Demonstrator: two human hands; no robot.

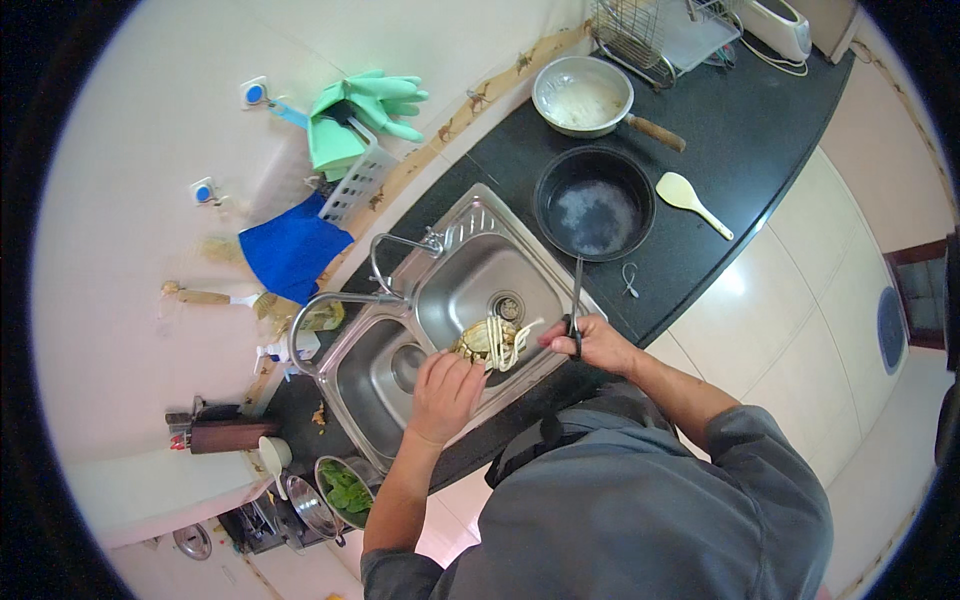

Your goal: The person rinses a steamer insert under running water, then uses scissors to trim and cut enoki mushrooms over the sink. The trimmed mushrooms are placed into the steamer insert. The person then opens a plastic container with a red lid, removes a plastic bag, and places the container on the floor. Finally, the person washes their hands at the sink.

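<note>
My left hand grips what looks like a crab, pale and brownish, over the front of the steel sink's right basin. Thick cream cord is wound around it, and one loose end sticks out to the right. My fingers hide its lower left side. Scissors with black handles are in my right hand, just right of the sink rim. Their blades point away from me, towards the black pot, and stand apart from the cord.
On the dark counter are a saucepan with whitish contents, a rice paddle and a small looped tie. Faucets arch over the sink's back. A bowl of green leaves stands left. Rubber gloves and a blue cloth hang behind.
</note>
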